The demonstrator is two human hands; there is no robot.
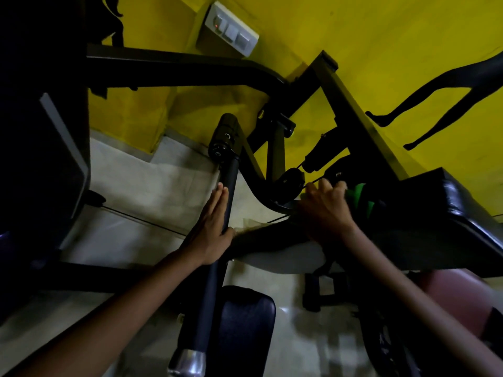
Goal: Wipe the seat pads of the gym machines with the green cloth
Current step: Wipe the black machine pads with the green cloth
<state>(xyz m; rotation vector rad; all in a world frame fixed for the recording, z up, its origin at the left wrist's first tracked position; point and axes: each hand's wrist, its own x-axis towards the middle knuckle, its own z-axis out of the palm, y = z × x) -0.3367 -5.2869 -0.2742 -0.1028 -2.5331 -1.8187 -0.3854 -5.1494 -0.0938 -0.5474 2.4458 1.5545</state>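
A black padded seat pad of a gym machine runs across the right side of the head view. My right hand presses the green cloth against the pad's left end, fingers curled over it. Only a small green part of the cloth shows past my fingers. My left hand lies with straight fingers along a black bar handle left of the pad. A second dark pad sits lower, below the bar.
The machine's black frame and pulleys stand against a yellow wall with a switch plate. A thin cable crosses the pale tiled floor. A dark weight stack housing fills the left side.
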